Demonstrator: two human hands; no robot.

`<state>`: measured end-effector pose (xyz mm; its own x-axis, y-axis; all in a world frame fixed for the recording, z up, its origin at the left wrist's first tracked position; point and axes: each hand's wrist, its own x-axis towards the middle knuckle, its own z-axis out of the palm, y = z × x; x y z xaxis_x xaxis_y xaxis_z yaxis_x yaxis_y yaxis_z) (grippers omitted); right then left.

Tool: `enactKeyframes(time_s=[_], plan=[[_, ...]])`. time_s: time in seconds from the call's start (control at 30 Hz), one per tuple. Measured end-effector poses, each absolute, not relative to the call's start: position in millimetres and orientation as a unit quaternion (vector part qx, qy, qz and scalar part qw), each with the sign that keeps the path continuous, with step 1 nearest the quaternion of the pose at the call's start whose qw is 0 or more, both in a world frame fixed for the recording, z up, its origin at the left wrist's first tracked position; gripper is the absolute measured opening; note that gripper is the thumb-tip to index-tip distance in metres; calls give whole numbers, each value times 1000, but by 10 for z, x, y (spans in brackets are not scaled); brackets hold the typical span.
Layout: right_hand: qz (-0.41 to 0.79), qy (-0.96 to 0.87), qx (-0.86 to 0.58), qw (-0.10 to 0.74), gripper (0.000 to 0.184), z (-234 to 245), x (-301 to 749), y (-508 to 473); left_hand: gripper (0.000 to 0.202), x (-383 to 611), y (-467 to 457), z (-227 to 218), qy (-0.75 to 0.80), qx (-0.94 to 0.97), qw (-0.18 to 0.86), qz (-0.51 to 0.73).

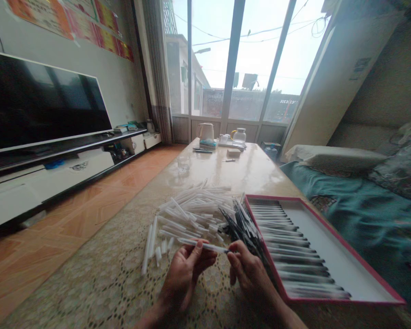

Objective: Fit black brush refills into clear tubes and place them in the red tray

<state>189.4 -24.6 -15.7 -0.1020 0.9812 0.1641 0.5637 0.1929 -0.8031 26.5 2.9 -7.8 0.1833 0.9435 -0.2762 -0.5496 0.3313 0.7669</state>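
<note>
A pen (212, 247) with a translucent white barrel lies level between my two hands. My left hand (185, 270) pinches its barrel between thumb and fingers. At the dark right end, my right hand (249, 268) is closed on the tip, which the fingers partly hide. Beyond my hands spreads a loose pile of white pen barrels (192, 201), with a few short white pieces, perhaps caps (163, 246), nearest my left hand. A heap of thin black pen parts (239, 226) lies just past my right hand, against a pink-rimmed box (329, 228) holding a row of pens (294, 251).
The long table has a patterned cover (99, 274). At its far end stand a kettle (205, 131), a glass jug (239, 136) and a small box (234, 152). A clear glass (183, 164) is on the left edge. A sofa (345, 205) borders the right side.
</note>
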Motion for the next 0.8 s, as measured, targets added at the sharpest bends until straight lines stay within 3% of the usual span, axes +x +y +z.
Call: enactKeyframes(time_s=[0.27, 0.47, 0.67, 0.8], plan=[[351, -650, -559, 377, 43, -130, 1877, -262, 18, 272, 17, -98, 352, 286, 729, 512], [319, -673, -555, 370, 33, -112, 1865, -270, 19, 261, 20, -73, 367, 275, 725, 514], [426, -618, -533, 391, 38, -109, 1874, -287, 19, 267, 20, -70, 358, 288, 728, 509], [357, -647, -552, 386, 36, -142, 1893, -268, 17, 263, 23, -87, 360, 281, 726, 514]])
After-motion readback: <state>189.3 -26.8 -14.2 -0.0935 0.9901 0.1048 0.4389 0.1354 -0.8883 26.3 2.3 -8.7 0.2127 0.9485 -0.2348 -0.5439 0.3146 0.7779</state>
